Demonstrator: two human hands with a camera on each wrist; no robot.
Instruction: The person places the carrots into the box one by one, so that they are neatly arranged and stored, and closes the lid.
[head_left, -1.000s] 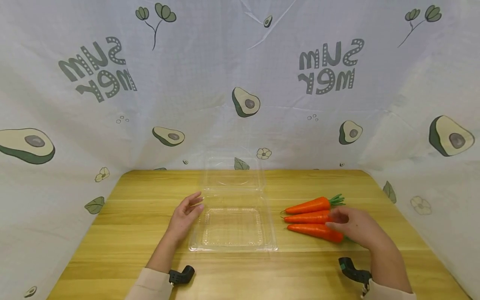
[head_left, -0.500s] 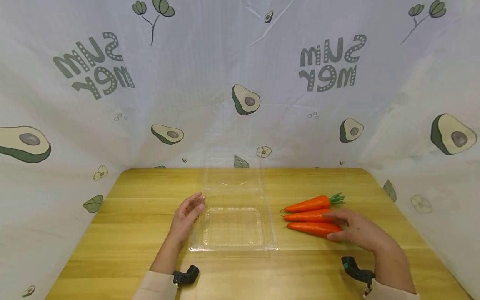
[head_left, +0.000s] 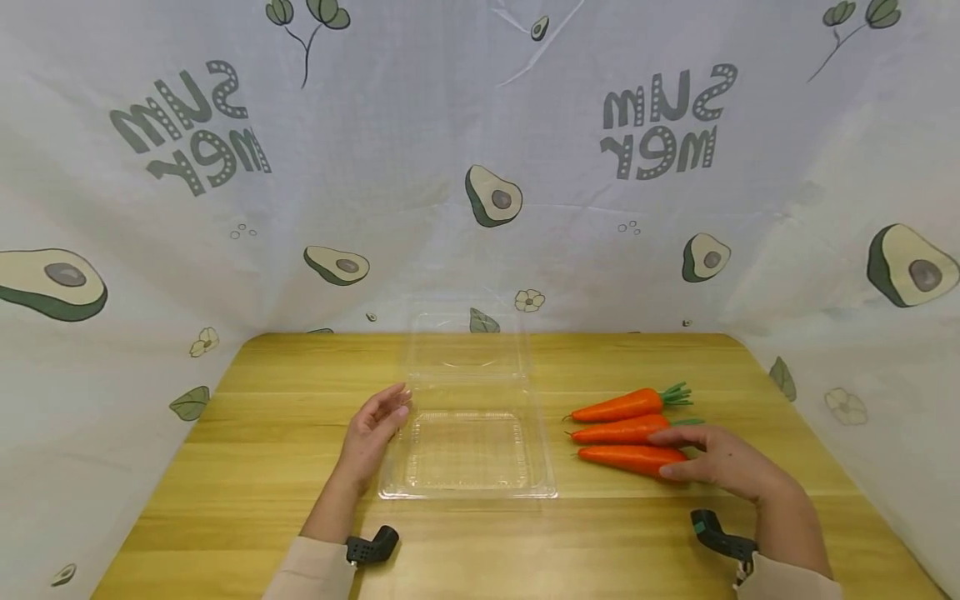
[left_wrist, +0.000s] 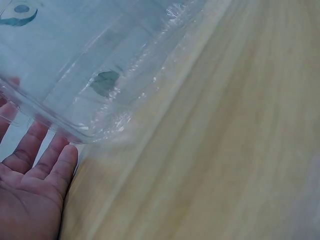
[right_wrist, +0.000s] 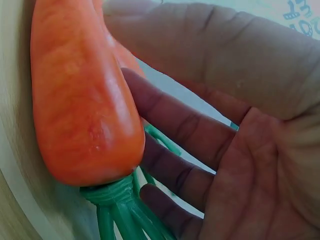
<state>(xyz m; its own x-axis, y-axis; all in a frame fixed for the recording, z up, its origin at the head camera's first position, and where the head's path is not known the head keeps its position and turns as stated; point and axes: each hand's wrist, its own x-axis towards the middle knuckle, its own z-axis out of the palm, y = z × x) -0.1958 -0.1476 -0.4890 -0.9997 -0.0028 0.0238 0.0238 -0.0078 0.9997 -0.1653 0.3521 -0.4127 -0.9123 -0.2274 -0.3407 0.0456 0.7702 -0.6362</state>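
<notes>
On the left, my left hand [head_left: 372,429] rests its relaxed fingers against the left edge of a clear plastic clamshell container [head_left: 465,492]. The container lies with its lid [head_left: 467,354] raised at the back. In the left wrist view, my fingertips [left_wrist: 67,152] meet the container's rim. Three orange carrots with green tops lie side by side on the right. My right hand [head_left: 723,458] has thumb and fingers around the thick end of the nearest carrot [head_left: 626,457]; its index fingertip overlaps the middle carrot [head_left: 618,431]. In the right wrist view, this carrot [right_wrist: 85,100] shows close up, stems downward.
The farthest carrot [head_left: 618,407] lies just behind the middle one. Everything stands on a wooden table [head_left: 300,475]. A white cloth [head_left: 420,167] with avocado prints hangs behind and along both sides.
My right hand has moved slightly towards me, from over the middle carrot onto the nearest one, which has turned a little. The left hand has stayed at the container's edge.
</notes>
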